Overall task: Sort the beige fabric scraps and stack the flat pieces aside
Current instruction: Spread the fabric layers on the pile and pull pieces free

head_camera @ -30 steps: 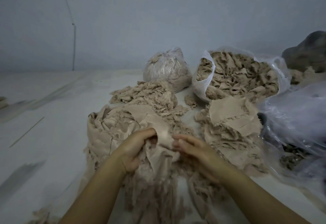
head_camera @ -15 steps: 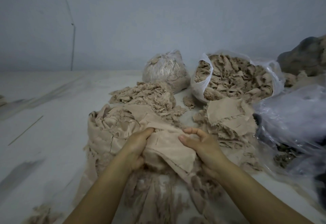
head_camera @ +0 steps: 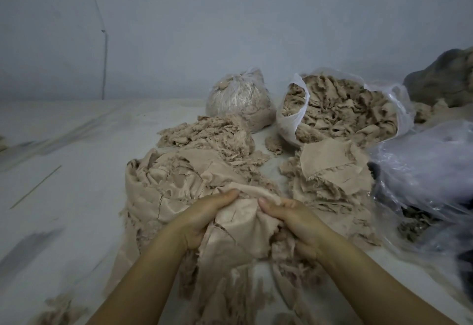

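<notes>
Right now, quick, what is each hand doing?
Left hand: closed, gripping the beige fabric piece at its top edge.
Right hand: closed, gripping the same fabric piece from the other side.

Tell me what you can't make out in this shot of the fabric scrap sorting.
All in the head view:
- Fingers of the left hand and right hand: buried in the beige fabric piece they grip.
- Tied plastic bag: contents blurred by glare.
- Crumpled clear plastic: cut off by the right edge; dark things under it unclear.
- Grey mound: cut off at right, unidentifiable.
</notes>
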Demonstrator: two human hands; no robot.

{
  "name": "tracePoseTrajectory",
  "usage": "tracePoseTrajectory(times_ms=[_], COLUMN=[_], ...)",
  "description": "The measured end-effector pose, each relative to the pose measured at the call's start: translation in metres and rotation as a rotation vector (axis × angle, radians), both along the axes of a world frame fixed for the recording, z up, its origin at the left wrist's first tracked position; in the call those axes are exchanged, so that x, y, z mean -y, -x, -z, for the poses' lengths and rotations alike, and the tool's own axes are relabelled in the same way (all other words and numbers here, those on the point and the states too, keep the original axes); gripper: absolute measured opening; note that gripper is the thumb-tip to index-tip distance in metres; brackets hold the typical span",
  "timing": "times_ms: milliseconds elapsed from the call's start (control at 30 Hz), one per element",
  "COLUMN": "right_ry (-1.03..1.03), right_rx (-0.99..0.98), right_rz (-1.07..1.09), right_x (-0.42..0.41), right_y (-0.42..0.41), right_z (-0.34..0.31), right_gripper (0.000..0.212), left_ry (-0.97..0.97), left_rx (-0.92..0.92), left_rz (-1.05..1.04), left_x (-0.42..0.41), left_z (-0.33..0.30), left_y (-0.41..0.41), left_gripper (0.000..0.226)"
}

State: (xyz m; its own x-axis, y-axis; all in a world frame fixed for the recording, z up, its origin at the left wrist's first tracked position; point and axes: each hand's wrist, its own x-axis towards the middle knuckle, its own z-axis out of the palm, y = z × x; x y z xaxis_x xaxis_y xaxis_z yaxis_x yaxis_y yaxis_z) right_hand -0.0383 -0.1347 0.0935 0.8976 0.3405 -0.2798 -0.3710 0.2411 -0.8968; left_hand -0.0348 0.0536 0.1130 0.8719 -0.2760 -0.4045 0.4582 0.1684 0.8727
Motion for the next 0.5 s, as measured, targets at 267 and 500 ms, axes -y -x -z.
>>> tracePoseTrajectory(times_ms=[267, 500], right_ry=[-0.027, 0.131], right_rx=[0.074, 0.151], right_rz=[0.330, 0.510], right_x=[-0.001, 0.008], right_y=[-0.004, -0.013], right_z=[0.002, 0.017], right_gripper=[0.017, 0.028], left_ry=[-0.084, -0.329], left_rx=[0.184, 0.191], left_rz=[-0.097, 0.083], left_x=[0.003, -0.023], left_z=[0.012, 0.004], left_y=[0.001, -0.001], left_gripper=[0.017, 0.030])
